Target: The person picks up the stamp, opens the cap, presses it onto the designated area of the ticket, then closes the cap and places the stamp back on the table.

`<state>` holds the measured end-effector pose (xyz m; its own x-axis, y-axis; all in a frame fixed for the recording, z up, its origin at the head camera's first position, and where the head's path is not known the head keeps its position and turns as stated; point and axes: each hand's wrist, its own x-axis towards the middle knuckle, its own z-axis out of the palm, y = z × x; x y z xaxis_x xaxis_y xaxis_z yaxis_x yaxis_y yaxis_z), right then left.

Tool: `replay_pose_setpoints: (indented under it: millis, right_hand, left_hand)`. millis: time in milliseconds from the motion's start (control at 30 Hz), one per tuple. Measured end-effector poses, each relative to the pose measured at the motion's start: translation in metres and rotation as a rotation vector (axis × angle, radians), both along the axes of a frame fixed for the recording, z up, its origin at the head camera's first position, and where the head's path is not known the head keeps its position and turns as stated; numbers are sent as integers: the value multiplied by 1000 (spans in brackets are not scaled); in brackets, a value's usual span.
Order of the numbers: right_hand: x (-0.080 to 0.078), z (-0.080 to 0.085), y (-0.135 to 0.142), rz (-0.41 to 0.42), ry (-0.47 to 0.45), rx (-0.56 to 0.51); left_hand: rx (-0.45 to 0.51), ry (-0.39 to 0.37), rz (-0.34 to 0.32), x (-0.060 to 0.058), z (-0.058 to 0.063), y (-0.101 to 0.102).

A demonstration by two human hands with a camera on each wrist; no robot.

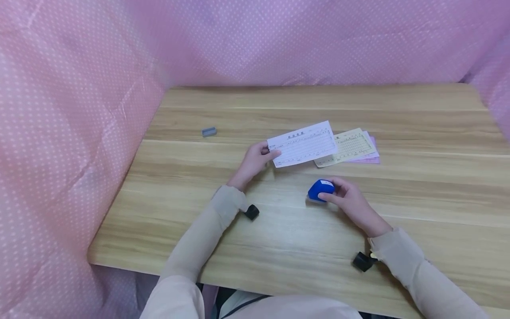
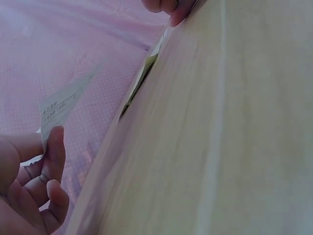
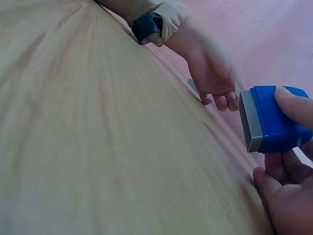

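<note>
My left hand (image 1: pixel 252 163) pinches a white printed form (image 1: pixel 306 145) by its left edge, thumb on top. The form is tilted above the wooden table and overlaps a yellow form (image 1: pixel 354 145) in the head view. Beneath the yellow form, pink and white sheets (image 1: pixel 373 159) stick out at the right. Nearer the person, my right hand (image 1: pixel 354 204) grips a blue stamp (image 1: pixel 320 189) between thumb and fingers. In the right wrist view the stamp's grey base (image 3: pixel 250 122) faces left, held off the table. The left wrist view shows the form's edge between thumb and fingers.
A small grey rectangular piece (image 1: pixel 209 131) lies at the back left of the wooden table (image 1: pixel 287 252). Black wrist cameras (image 1: pixel 252 212) sit under both cuffs. Pink dotted cloth (image 1: pixel 279 40) hangs behind the table and along its left side.
</note>
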<state>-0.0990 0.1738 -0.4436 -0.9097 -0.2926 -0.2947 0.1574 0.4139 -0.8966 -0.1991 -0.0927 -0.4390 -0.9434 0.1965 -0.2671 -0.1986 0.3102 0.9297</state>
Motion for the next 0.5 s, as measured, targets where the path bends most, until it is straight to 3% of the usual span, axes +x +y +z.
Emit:
replay_pose_setpoints:
  millis: [500]
  right_hand:
    - [1,1,0,4,2,-26]
  left_hand:
    - [-43,-23,-14,-19,6,27]
